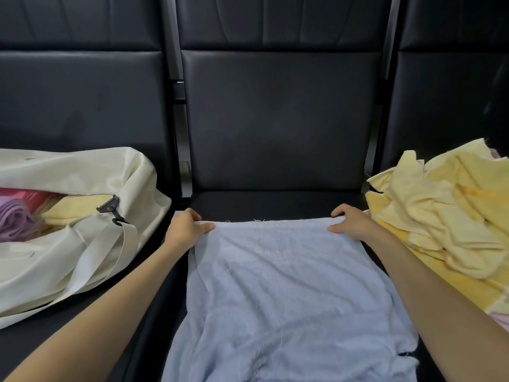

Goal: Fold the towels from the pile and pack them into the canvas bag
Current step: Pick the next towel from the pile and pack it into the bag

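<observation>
1. Three black padded seats [278, 119] fill the frame from left to right, their backs rising across the top.
2. One blue towel [281, 293] lies spread over the middle seat, lower centre, rumpled toward the bottom edge.
3. One canvas bag [68, 255] slumps on the left seat, mouth open, with pink, purple and yellow folded towels [80, 208] showing inside.
4. The pile of yellow towels [446, 213] heaps at the right; I cannot count them.
5. The left hand [187, 227] and right hand [349, 221] each pinch a far corner of the blue towel, fingers curled over its edge.
6. One black clip [108, 206] hangs at the bag's mouth.
</observation>
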Demonstrator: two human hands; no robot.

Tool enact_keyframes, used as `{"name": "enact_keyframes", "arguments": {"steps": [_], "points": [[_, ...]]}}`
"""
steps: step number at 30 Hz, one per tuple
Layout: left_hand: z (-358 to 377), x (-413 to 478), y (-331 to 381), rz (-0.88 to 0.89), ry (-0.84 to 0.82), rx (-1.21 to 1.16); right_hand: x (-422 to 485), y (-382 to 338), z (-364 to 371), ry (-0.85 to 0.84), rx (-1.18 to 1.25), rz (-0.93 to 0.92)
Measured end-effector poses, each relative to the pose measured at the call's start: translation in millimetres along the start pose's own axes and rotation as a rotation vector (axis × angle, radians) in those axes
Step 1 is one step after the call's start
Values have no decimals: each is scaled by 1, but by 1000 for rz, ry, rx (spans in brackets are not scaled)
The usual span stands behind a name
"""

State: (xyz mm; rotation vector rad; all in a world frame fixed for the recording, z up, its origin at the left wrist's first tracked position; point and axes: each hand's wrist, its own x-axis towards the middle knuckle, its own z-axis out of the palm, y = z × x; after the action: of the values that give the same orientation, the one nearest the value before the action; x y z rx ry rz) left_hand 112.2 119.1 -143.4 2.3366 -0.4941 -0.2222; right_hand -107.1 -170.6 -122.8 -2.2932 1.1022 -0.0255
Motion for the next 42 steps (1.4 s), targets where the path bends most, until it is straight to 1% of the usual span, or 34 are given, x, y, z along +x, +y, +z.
{"name": "enact_keyframes", "arguments": {"steps": [4,8,11,16,19,21,23,25,27,31,32,34,35,36,37,38,40,42], "points": [[-4,1,3,-7,-92,36,-4,-14,-3,-33,-93,40],[-8,-11,4,8,-144,-4,-18,-19,4,33,-149,61],[-12,-30,5,33,-127,-29,-38,-13,8,128,-131,55],[-35,-66,3,125,-96,-30,-82,2,1,213,-74,1],[-62,-84,18,220,-8,-64,-110,-3,-22,284,54,-52],[-84,-96,35,271,87,-98,-132,-12,-46,338,88,-94],[-106,-108,54,304,158,-205,-155,-24,-74,403,148,-149],[-129,-124,77,338,175,-335,-181,-37,-103,465,241,-191],[-153,-138,100,369,192,-411,-206,-50,-130,510,360,-224],[-200,-158,135,457,184,-606,-253,-73,-178,537,677,-341],[-208,-163,143,496,230,-643,-263,-78,-187,543,751,-364],[-221,-179,157,561,388,-673,-283,-90,-200,557,893,-423],[-225,-186,164,571,446,-684,-292,-96,-205,554,959,-461],[-229,-190,169,564,466,-698,-298,-100,-209,539,1009,-491],[-232,-192,173,541,436,-717,-303,-104,-212,503,1043,-501],[-235,-192,174,496,363,-717,-306,-106,-214,448,1050,-475],[-241,-194,170,401,240,-657,-309,-106,-213,353,962,-381],[-246,-198,164,411,248,-692,-310,-106,-209,361,919,-374]]}}
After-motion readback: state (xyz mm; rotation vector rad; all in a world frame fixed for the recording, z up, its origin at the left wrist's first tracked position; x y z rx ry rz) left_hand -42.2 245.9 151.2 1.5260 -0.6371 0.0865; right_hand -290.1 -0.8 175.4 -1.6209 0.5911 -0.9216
